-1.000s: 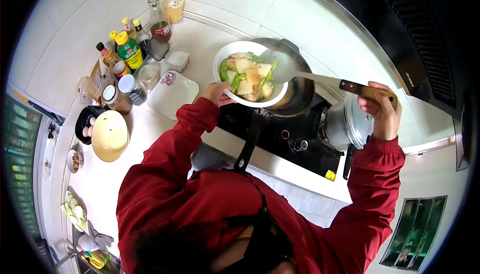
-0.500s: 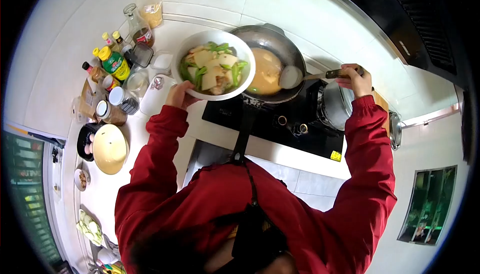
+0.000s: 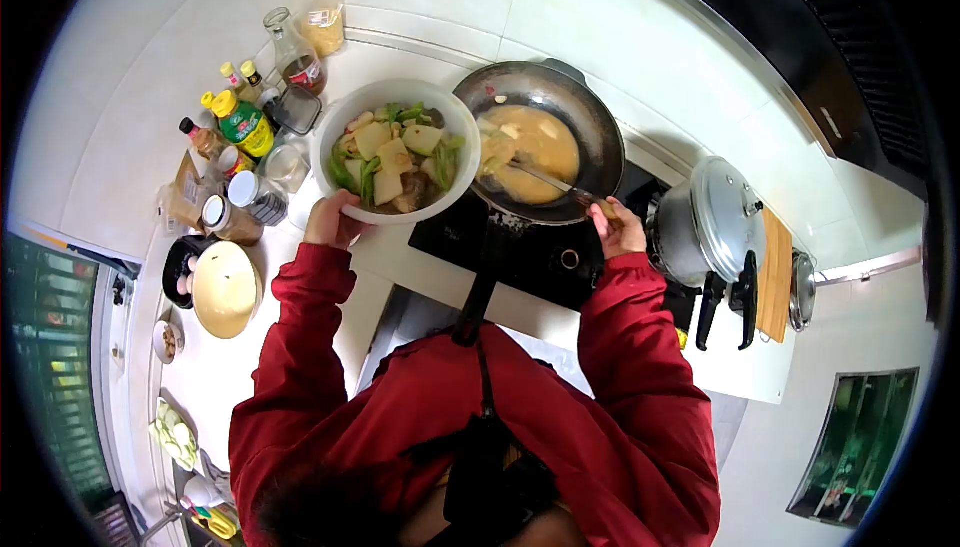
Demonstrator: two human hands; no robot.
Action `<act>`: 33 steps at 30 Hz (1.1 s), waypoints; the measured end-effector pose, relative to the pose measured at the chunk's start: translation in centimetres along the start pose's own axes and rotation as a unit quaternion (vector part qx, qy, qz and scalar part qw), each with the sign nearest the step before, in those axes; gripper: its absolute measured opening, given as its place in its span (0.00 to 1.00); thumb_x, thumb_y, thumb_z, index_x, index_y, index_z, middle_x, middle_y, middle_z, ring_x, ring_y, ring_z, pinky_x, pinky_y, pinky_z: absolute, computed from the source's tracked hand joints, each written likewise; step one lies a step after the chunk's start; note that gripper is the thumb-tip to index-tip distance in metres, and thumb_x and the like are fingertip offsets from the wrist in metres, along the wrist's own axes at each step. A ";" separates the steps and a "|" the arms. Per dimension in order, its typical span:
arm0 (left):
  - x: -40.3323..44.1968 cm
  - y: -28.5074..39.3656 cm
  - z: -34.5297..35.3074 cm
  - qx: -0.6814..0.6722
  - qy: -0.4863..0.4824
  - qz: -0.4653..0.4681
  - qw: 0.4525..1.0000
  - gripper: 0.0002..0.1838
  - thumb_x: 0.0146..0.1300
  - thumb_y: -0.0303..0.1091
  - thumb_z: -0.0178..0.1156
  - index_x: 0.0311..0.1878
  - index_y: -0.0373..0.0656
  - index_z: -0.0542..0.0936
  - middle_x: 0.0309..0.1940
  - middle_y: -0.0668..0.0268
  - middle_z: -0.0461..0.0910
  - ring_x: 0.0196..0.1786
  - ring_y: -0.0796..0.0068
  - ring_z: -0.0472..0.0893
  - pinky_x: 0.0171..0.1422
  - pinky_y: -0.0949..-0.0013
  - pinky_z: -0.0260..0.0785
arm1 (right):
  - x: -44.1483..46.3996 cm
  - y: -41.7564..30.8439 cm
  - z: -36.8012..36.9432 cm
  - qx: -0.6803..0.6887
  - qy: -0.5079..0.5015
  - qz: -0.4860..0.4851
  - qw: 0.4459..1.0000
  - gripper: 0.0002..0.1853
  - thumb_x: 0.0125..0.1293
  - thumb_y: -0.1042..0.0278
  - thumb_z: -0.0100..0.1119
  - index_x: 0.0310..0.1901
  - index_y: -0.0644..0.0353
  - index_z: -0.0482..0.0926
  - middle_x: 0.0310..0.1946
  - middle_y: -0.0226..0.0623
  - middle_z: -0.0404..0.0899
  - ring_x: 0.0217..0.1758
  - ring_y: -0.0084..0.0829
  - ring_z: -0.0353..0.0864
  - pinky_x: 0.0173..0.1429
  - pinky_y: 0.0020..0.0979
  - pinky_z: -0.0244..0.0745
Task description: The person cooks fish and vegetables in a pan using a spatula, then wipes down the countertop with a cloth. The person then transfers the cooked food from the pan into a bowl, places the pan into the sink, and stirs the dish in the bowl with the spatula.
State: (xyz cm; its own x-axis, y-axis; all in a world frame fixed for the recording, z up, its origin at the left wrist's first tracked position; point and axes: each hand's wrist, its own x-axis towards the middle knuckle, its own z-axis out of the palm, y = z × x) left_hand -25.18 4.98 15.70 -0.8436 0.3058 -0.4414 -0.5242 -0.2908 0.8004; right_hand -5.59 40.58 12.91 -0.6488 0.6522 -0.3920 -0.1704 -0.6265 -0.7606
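My left hand (image 3: 334,221) grips the lower left rim of a white bowl (image 3: 395,152), held up left of the wok. Pale slices, green pieces and some brown chunks fill the bowl. My right hand (image 3: 618,229) is closed round the wooden handle of a ladle (image 3: 562,185), whose head is down in the broth and hard to make out. Light brown broth (image 3: 540,147) with a few pale pieces lies in the black wok (image 3: 597,127). The wok's handle points toward my body.
A pressure cooker (image 3: 712,222) stands right of the wok, beside a wooden board (image 3: 773,277). Bottles and jars (image 3: 245,127) crowd the back left counter. A yellowish bowl (image 3: 225,290) and a small dish (image 3: 167,342) are at the left.
The bowl has moved left, away from over the wok. My right hand has come down and left with the ladle, whose head went from the bowl into the broth.
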 end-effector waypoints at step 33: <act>2.5 -2.4 5.2 -0.003 -0.074 -0.057 0.996 0.11 0.46 0.29 0.50 0.29 0.28 0.68 0.22 0.57 0.72 0.21 0.64 0.76 0.25 0.70 0.73 | -11.9 -17.0 6.6 -0.234 -0.041 -0.182 0.954 0.15 0.51 0.67 0.50 0.39 0.67 0.70 0.27 0.40 0.76 0.29 0.29 0.77 0.30 0.17 0.73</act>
State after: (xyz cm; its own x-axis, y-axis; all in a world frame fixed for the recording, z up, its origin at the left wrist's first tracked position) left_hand -25.39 11.20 14.77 -0.7519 0.4677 -0.4647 -0.6173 -0.2520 0.7453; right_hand 0.10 40.69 33.90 -0.6687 0.7430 -0.0301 -0.0586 -0.0931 -0.9939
